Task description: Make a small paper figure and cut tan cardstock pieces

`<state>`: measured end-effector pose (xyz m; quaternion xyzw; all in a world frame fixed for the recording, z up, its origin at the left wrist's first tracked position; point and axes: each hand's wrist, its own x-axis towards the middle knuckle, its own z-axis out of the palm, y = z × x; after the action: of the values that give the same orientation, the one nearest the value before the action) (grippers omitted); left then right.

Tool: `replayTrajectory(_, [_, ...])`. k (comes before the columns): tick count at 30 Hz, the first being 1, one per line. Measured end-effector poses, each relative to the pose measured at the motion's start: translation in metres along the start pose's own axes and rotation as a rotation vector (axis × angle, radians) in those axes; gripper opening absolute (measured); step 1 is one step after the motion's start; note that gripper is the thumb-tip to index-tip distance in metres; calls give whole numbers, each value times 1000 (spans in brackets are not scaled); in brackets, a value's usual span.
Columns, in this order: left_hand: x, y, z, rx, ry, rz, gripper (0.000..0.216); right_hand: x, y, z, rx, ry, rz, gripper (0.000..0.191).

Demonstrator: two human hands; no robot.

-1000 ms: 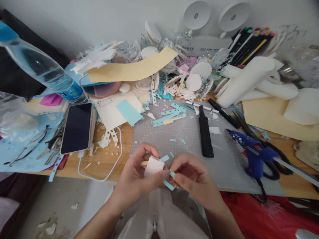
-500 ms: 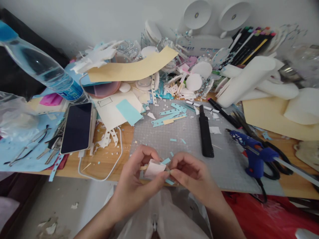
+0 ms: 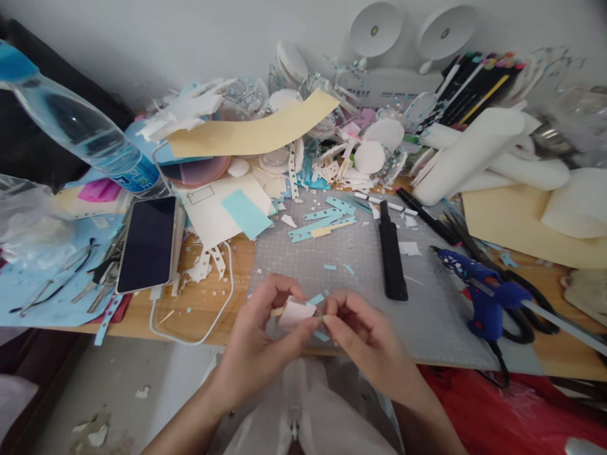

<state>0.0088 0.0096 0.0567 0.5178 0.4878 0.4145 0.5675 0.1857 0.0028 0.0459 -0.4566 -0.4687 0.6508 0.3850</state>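
Note:
Between the fingers and thumb of my left hand [image 3: 272, 332] is a small pale pink piece of paper [image 3: 296, 313] with light blue strips [image 3: 317, 298] sticking out at its right side. A bit of yellowish paper shows at its left end. My right hand [image 3: 363, 325] is closed in a pinch at the right edge of this piece, thumb against forefinger. What lies in that pinch is too small to make out. Both hands are just above the front edge of the grey cutting mat [image 3: 303, 265], with light blue paper scraps [image 3: 331, 266] behind them.
A black cutter-like tool [image 3: 392, 259] lies right of my hands. Farther right are a blue glue gun [image 3: 484, 284] and black scissors [image 3: 516, 316]. A phone [image 3: 148, 243] with a white cable [image 3: 231, 278] is on the left, near a water bottle [image 3: 90, 126]. Paper scraps crowd the back.
The pink paper has tilted slightly in my left fingers, and its blue strip shows more. My right fingertips have shifted a little. The things on the table have stayed put.

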Motion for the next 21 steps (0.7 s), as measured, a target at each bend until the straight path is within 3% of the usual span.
replayTrajectory(3, [3,-2,0,-207,-52,-84,25,0,3,0,31,24,6,32])
replayTrajectory(6, [6,-6,-1,-316,-1,-119,30,0,12,-3,80,45,6,30])
replayTrajectory(10, [11,-9,-4,-364,57,-159,34,-1,25,-8,214,34,-15,28])
replayTrajectory(16, [10,-8,-4,-411,14,-160,33,-6,35,-5,307,-103,66,30])
replayTrajectory(21, [10,-11,-3,-396,-1,-135,32,-6,30,3,287,-47,65,29])
